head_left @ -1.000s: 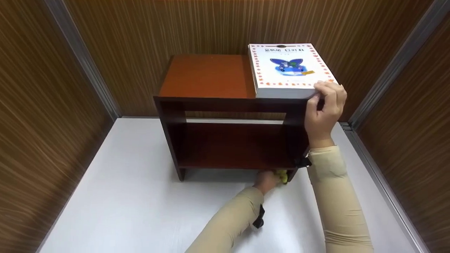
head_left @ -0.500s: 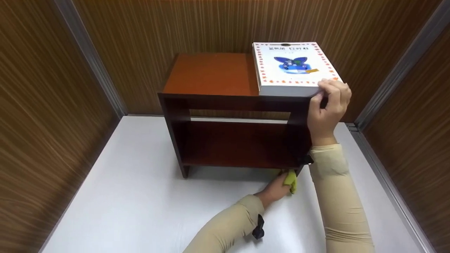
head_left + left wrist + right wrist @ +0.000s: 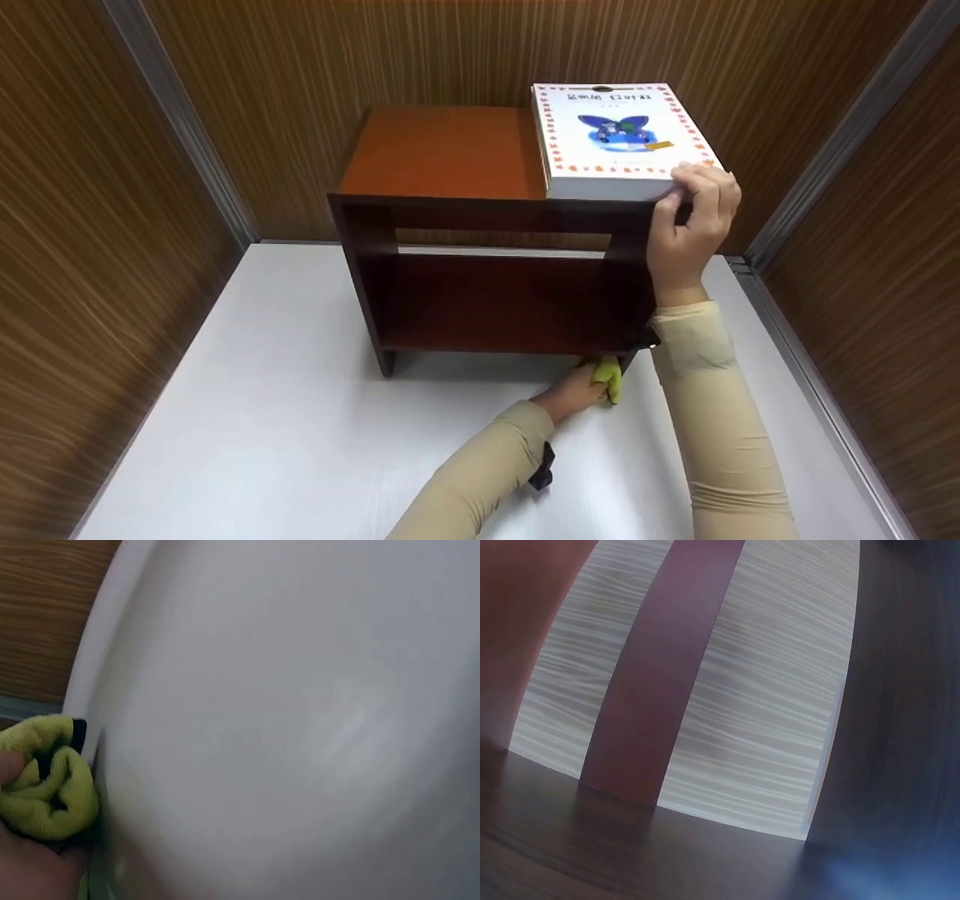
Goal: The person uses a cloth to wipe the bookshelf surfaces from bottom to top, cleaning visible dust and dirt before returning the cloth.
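My left hand (image 3: 576, 391) grips a folded yellow-green cloth (image 3: 610, 377) with dark edging, low at the front right foot of a dark red-brown wooden shelf (image 3: 450, 154). In the left wrist view the cloth (image 3: 64, 802) is bunched between thumb and fingers at the left edge. My right hand (image 3: 688, 229) holds the front right corner of a thick white book (image 3: 622, 161) on the shelf's top, fingers bent over the cover and thumb at the front edge. The right wrist view shows only the shelf's inside, without the hand.
The shelf has an open middle level with a lower board (image 3: 502, 304). Beneath it spreads a white tabletop (image 3: 300, 420). Wood-grain panels (image 3: 450, 52) enclose the back and both sides, with metal strips (image 3: 180, 120) at the corners.
The left hand shifts a little right and toward me, then back left by the shelf foot, and more of the cloth shows now. The right hand keeps its place on the book.
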Demonstrator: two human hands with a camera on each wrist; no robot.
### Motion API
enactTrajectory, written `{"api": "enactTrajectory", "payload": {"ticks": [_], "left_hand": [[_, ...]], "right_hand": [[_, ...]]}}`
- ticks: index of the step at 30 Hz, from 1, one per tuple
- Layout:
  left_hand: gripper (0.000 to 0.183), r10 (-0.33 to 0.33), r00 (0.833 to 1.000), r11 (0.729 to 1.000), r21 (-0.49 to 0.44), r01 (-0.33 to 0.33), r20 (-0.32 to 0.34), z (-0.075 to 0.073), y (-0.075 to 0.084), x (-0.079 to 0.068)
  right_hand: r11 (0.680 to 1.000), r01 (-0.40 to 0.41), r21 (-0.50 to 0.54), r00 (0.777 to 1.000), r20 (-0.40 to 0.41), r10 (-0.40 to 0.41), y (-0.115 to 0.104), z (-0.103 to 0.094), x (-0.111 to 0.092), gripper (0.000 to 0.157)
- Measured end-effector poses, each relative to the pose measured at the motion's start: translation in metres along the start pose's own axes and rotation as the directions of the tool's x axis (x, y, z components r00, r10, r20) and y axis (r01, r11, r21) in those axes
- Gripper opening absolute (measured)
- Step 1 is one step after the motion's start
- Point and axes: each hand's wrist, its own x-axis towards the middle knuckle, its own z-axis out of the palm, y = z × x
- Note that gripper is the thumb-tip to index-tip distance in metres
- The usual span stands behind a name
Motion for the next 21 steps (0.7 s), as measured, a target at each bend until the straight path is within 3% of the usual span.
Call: {"api": "enactTrajectory", "payload": {"ticks": [3, 5, 9, 14, 18, 21], "left_hand": [[0.011, -0.072, 0.997, 0.992, 0.100, 0.073, -0.018, -0.002, 0.001, -0.001], [0.008, -0.071, 0.997, 0.989, 0.130, 0.075, -0.030, -0.002, 0.002, -0.001], [0.010, -0.062, 0.996, 0.995, 0.070, 0.066, -0.056, -0.004, 0.005, 0.004], [0.020, -0.137, 0.985, 0.990, -0.001, 0.138, -0.108, -0.005, 0.007, 0.012], [0.017, -0.147, 0.983, 0.985, 0.071, 0.156, -0.109, -0.005, 0.001, 0.013], [0.010, -0.107, 0.990, 0.980, 0.159, 0.121, -0.097, -0.004, -0.004, 0.013]], "right_hand": [[1.000, 0.006, -0.006, 1.000, 0.001, -0.006, 0.007, 0.000, -0.001, 0.019], [1.000, 0.011, -0.006, 1.000, -0.001, -0.011, 0.010, 0.001, -0.001, 0.019], [1.000, 0.016, -0.011, 1.000, -0.011, -0.016, 0.008, 0.001, -0.001, 0.018], [1.000, 0.020, -0.006, 1.000, -0.015, -0.020, -0.005, 0.000, 0.001, 0.017], [1.000, 0.028, 0.002, 1.000, -0.006, -0.028, -0.013, -0.001, 0.002, 0.017], [0.999, 0.036, -0.003, 0.999, -0.003, -0.036, -0.015, -0.003, 0.004, 0.017]]}}
